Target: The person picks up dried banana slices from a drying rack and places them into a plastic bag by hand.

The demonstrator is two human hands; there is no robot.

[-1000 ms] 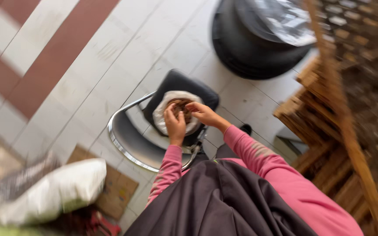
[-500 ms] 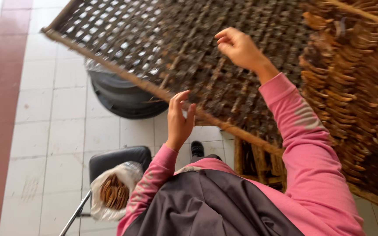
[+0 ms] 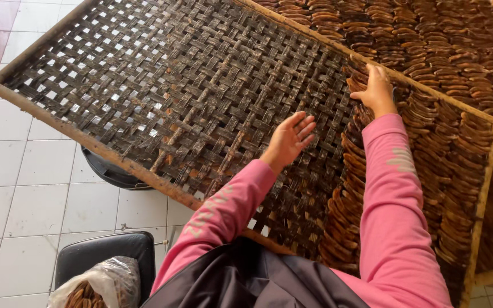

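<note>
Two hands worked over the woven drying rack [image 3: 189, 97]. We held our left hand [image 3: 289, 138] open with fingers spread above the bare weave, gripping nothing. Our right hand [image 3: 376, 88] lay on the rows of brown curved pieces [image 3: 429, 148]; its fingertips were hidden, so whether it pinched one was unclear. The plastic bag [image 3: 101, 282] on the black chair [image 3: 104, 251] was cut off below.

There are two hands, one big woven tray [image 3: 172, 97], one black chair [image 3: 101, 256], one plastic bag [image 3: 106, 279], and too many brown slices [image 3: 446, 171] to count.
</note>
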